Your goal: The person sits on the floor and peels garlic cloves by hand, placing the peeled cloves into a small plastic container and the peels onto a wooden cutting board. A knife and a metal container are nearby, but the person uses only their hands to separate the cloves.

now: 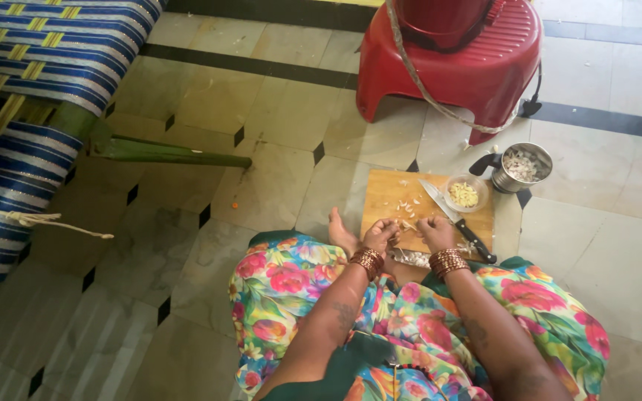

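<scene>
I sit on the floor with a wooden cutting board (391, 194) in front of my knees. My left hand (380, 235) and my right hand (437, 232) meet at the board's near edge, fingers pinched together around a small pale garlic clove (409, 226). Loose cloves and peels lie scattered on the board. A knife (455, 216) with a black handle rests diagonally on the board, just right of my right hand. A small clear bowl (464, 194) of peeled pieces stands on the board's far right corner.
A steel jar (520, 167) with a black handle holds white peels, right of the board. A red plastic stool (461, 63) with a cord stands behind it. A green-framed cot (46, 82) with blue striped webbing is at left. My bare foot (339, 232) lies beside the board.
</scene>
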